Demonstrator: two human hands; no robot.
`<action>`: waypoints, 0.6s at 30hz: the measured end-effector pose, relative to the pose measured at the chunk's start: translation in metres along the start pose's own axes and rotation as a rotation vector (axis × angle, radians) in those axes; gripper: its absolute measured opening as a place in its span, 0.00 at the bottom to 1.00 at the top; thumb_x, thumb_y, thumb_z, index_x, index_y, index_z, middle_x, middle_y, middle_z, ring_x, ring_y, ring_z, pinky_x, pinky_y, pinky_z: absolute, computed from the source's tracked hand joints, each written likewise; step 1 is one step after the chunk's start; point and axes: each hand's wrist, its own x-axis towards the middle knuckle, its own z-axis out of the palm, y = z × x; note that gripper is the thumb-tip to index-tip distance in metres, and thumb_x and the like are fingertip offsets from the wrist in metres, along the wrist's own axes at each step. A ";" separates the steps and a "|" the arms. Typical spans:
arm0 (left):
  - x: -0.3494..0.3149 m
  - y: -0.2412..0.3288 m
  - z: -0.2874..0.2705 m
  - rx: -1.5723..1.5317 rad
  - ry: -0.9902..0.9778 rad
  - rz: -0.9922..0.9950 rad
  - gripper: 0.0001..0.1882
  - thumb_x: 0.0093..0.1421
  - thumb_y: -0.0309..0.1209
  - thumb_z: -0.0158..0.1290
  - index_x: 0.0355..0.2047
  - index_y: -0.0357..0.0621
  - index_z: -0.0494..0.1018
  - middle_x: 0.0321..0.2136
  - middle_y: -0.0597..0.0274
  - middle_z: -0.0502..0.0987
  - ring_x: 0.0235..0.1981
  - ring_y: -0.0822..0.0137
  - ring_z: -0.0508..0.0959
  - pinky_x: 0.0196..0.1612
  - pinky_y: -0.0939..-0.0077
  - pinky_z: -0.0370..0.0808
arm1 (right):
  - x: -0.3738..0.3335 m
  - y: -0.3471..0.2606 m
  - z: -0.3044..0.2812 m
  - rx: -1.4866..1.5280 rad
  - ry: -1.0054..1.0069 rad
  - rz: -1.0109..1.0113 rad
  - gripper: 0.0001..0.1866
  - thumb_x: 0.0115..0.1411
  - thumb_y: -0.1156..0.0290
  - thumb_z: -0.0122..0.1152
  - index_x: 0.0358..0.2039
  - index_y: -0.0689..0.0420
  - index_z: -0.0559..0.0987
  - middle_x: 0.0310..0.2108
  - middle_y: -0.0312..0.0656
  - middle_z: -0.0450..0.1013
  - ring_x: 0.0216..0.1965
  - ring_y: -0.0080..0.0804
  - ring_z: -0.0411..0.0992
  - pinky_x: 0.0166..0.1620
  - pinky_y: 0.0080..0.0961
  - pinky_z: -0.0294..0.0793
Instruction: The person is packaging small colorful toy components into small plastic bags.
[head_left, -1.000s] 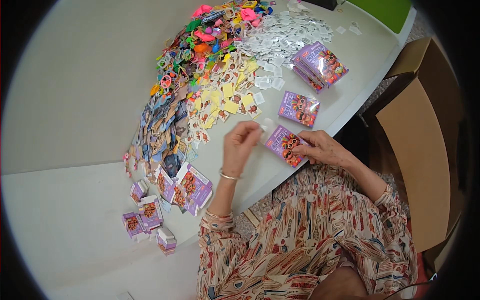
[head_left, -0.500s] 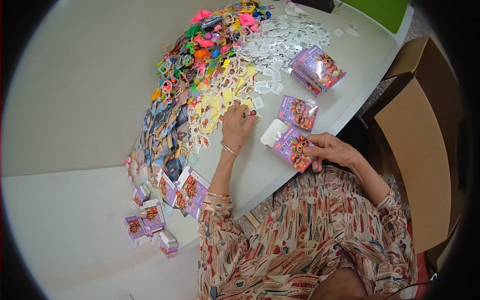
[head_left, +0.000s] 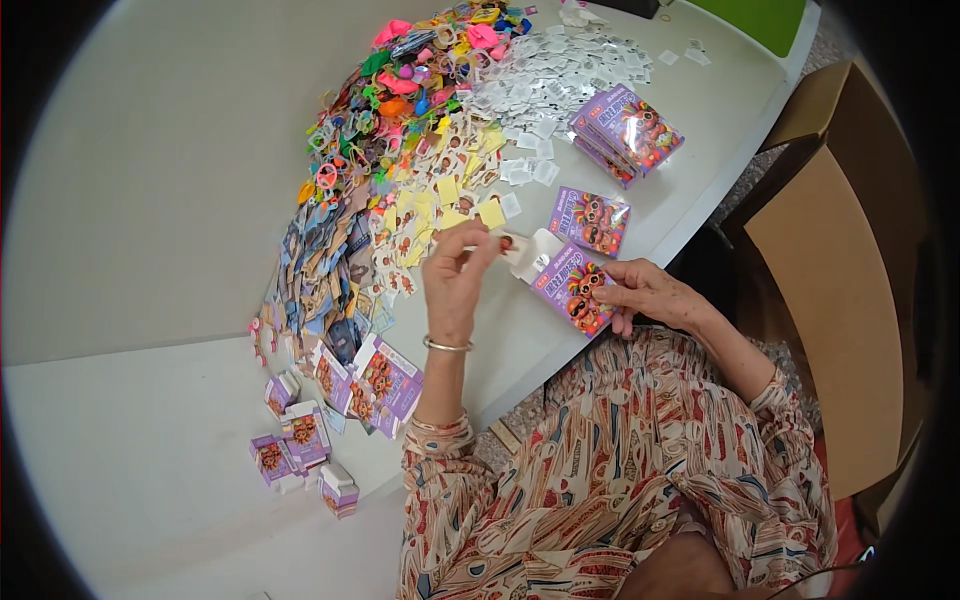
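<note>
My right hand [head_left: 655,295] grips a purple printed box [head_left: 573,288] by its near right side, thumb on the front. The box's white end flap [head_left: 541,250] stands open toward my left hand. Between the fingertips of my left hand [head_left: 458,275] is a small white picture card [head_left: 508,245], its edge close to that flap; whether they touch I cannot tell. Just beyond my left fingers spreads a pile of white and yellow picture cards [head_left: 425,215]. Another purple box [head_left: 592,220] lies flat right behind the held one.
Wrapped purple boxes [head_left: 630,135] are stacked at the far right. Small clear packets [head_left: 560,80], colourful small toys [head_left: 390,100] and folded bluish papers [head_left: 320,260] form heaps. Open purple boxes [head_left: 305,430] lie at the left. A large cardboard carton [head_left: 825,300] stands right of the table edge.
My left hand has drawn back from the card pile and now has a picture card pinched beside the box flap. My right hand keeps its grip on the box.
</note>
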 end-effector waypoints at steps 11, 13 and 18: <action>-0.022 -0.013 0.022 0.118 -0.172 -0.031 0.04 0.55 0.24 0.58 0.31 0.36 0.76 0.39 0.62 0.73 0.31 0.76 0.75 0.34 0.82 0.73 | 0.000 0.001 0.004 -0.004 -0.012 0.007 0.18 0.63 0.59 0.56 0.38 0.63 0.74 0.26 0.33 0.71 0.22 0.17 0.72 0.24 0.13 0.73; -0.020 -0.001 0.019 -0.022 -0.136 -0.069 0.04 0.56 0.24 0.57 0.31 0.36 0.76 0.38 0.63 0.74 0.32 0.76 0.75 0.36 0.83 0.71 | -0.002 -0.003 0.005 -0.002 -0.002 -0.005 0.18 0.63 0.59 0.56 0.38 0.63 0.74 0.26 0.33 0.71 0.22 0.17 0.72 0.25 0.13 0.73; -0.017 0.013 0.003 -0.143 -0.012 -0.180 0.05 0.59 0.27 0.55 0.33 0.37 0.76 0.33 0.63 0.78 0.33 0.75 0.76 0.38 0.82 0.72 | -0.001 -0.001 0.003 -0.016 0.006 -0.010 0.18 0.63 0.59 0.56 0.40 0.64 0.74 0.26 0.33 0.71 0.22 0.16 0.72 0.25 0.13 0.73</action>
